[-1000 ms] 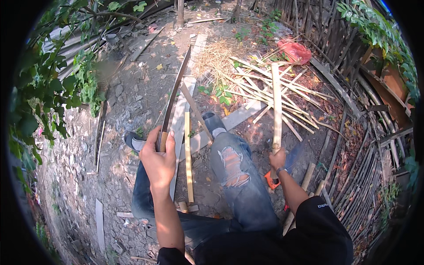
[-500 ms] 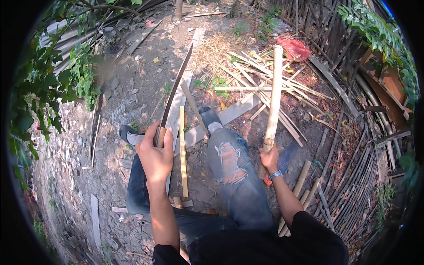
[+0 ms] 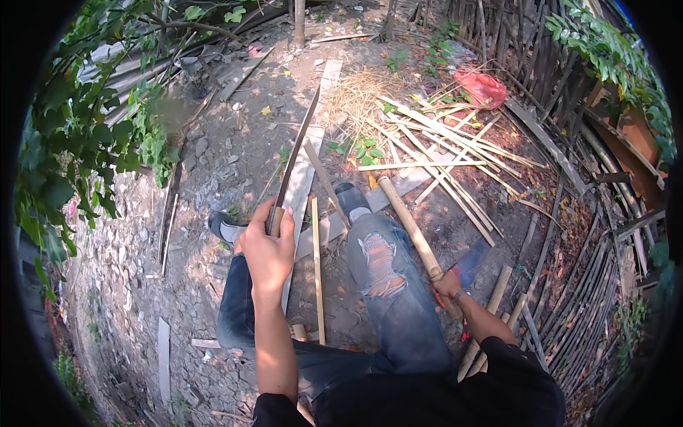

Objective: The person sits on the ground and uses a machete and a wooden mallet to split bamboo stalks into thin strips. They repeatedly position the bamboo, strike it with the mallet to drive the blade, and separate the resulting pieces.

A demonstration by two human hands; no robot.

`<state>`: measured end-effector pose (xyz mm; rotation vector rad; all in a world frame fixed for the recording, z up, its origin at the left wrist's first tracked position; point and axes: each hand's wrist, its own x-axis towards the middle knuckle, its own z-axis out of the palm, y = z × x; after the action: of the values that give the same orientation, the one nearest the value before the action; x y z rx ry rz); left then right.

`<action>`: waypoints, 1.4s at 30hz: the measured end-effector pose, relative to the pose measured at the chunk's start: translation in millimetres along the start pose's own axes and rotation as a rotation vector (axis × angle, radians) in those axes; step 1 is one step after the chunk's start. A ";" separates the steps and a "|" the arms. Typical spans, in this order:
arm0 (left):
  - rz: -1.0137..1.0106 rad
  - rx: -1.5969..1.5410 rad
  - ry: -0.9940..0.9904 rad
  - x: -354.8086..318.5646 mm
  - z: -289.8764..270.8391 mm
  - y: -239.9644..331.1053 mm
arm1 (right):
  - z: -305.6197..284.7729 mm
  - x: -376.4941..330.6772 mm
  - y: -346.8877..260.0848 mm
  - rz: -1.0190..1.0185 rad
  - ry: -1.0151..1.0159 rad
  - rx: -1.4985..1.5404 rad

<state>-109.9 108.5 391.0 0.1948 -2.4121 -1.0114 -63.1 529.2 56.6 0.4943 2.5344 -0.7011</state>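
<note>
My left hand point(image 3: 270, 249) is closed round the wooden handle of a machete point(image 3: 299, 146), whose long dark blade points away from me, tip up and slightly right. On the other side, my right hand point(image 3: 448, 284) grips a pale bamboo pole point(image 3: 410, 226) near its close end. The pole slants away to the left beside my right knee, its far end near my shoe. A handsaw point(image 3: 471, 262) with a bluish blade lies by the right hand, partly hidden behind it. Between my legs a thin bamboo strip point(image 3: 318, 274) stretches away from me.
Split bamboo strips point(image 3: 434, 164) lie crossed in a heap ahead, beside straw shavings point(image 3: 356, 96) and a red plastic bag point(image 3: 482, 88). Flat boards point(image 3: 302, 188) rest on the dirt. More bamboo lengths point(image 3: 498, 292) are at right, near a stack of thin poles point(image 3: 569, 306). Leafy branches point(image 3: 64, 164) hang at left.
The bamboo pole has swung down from a raised, nearly straight position to a leftward slant, and my right hand has lowered with it. My left hand still holds the machete much as before.
</note>
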 end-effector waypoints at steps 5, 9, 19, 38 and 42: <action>0.108 -0.007 0.068 -0.4 -6.2 -4.2 | -57.4 -40.1 -64.4 -0.208 0.001 0.532; 0.036 -0.078 0.008 6.9 -5.3 1.7 | -161.1 -86.4 -135.3 -0.622 0.326 0.751; 0.084 -0.033 -0.019 3.2 -17.7 -4.7 | -289.0 -187.0 -296.4 -0.838 0.198 0.885; 0.091 -0.054 0.069 -23.4 -28.2 6.5 | -102.0 -48.8 -410.5 -0.835 0.401 0.938; 0.111 -0.109 0.065 -25.7 -24.8 6.6 | -108.9 -40.9 -401.0 -0.908 0.391 0.932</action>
<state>-74.8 105.9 400.0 0.0544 -2.2758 -1.0655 -245.6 257.7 316.1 -0.3585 2.5628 -2.3357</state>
